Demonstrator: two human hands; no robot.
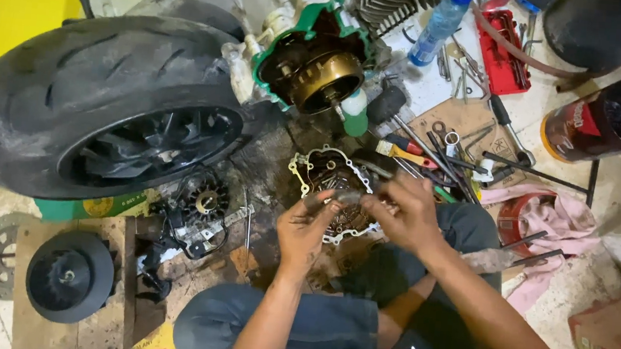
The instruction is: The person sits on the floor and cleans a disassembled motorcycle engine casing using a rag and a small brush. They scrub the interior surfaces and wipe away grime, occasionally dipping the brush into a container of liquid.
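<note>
Knees: we note the person sitting cross-legged on the floor, dark trousers (297,330) at the bottom of the view.
Left hand: we find the left hand (306,226) raised above the lap, fingers curled around one end of a small grey metal part (346,198).
Right hand: the right hand (404,213) pinches the other end of the same part, fingers closed on it; both hands meet just above the engine cover.
Metal part: held between both hands; we cannot tell its exact kind, since it is small and blurred.
Engine cover: a flat cover (326,172) with a pale gasket outline lies on the greasy floor directly beneath the hands.
Left floor: a black round fan piece (69,275) and a small toothed rotor (205,199) rest near the left knee.
Right floor: a pink rag (554,218) and loose screwdrivers (417,152) lie beside the right knee.
Engine: the open casing with a green gasket (313,55) stands beyond the cover.
Tyre: a large black tyre (100,100) sits left of the engine.
Far edge: a clear plastic bottle (439,25) and a red tool tray (504,53) lie farthest out.
</note>
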